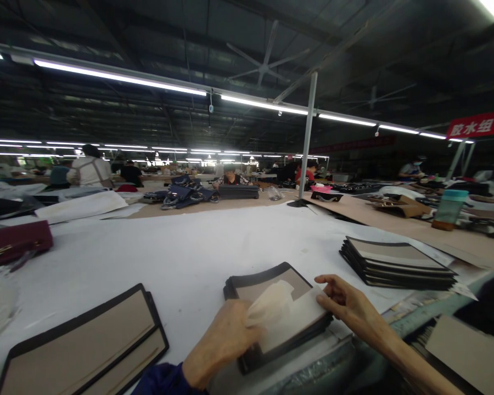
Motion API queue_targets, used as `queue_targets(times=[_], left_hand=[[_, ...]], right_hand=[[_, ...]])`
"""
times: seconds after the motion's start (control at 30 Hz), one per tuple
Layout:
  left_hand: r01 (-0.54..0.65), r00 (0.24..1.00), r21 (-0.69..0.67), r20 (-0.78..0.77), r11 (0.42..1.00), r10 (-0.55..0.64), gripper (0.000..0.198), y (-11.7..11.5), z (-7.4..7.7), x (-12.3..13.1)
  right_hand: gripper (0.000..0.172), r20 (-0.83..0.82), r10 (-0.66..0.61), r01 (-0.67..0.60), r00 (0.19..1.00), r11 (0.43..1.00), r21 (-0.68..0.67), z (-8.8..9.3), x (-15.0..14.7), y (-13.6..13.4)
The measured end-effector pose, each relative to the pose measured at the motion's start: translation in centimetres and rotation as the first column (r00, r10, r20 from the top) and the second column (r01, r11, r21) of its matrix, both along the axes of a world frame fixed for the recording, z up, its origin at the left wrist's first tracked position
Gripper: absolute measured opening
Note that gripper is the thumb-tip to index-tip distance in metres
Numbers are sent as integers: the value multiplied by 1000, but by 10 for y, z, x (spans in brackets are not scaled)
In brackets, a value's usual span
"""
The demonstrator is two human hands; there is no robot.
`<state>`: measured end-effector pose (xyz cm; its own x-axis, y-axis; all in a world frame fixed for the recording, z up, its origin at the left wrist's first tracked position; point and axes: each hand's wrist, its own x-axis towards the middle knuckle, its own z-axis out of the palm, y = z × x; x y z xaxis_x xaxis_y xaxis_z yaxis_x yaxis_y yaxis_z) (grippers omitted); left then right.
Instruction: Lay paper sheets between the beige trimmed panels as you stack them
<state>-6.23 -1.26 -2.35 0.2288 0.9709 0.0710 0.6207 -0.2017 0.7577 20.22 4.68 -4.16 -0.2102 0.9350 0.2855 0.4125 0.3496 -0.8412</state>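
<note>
A stack of black-edged panels with beige faces (251,286) lies at the front centre of the white-covered table. My left hand (234,329) is closed on a crumpled, translucent pale sheet (271,307), which is blurred by motion over the stack. At the stack's right edge, my right hand (341,299) has its thumb and index finger apart, beside a flat white strip (300,315) lying across the top panel. The thumb touches or nearly touches the strip's end.
More black-edged panels lie at front left (86,340) and in a stack at right (399,258). A maroon case (20,241) is far left. A metal pole (307,137) rises behind. A teal-lidded bottle (450,209) stands right. People sit and stand farther back.
</note>
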Motion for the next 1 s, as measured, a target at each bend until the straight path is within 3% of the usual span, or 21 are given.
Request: queue_targets(times=[0.43, 0.67, 0.87, 1.0], left_hand=[[51, 999, -62, 20, 997, -50, 9, 4, -6, -4], [11, 1000, -56, -14, 998, -12, 6, 8, -11, -3], [13, 999, -51, -36, 999, -15, 7, 8, -8, -2], [12, 997, -17, -74, 1000, -13, 7, 5, -4, -1]], right_hand=[[30, 13, 0, 0, 1000, 1000, 10, 6, -3, -7], [27, 126, -33, 28, 991, 999, 41, 11, -4, -14], [22, 204, -50, 35, 978, 996, 78, 12, -7, -18], [29, 212, -111, 104, 971, 994, 45, 6, -2, -9]])
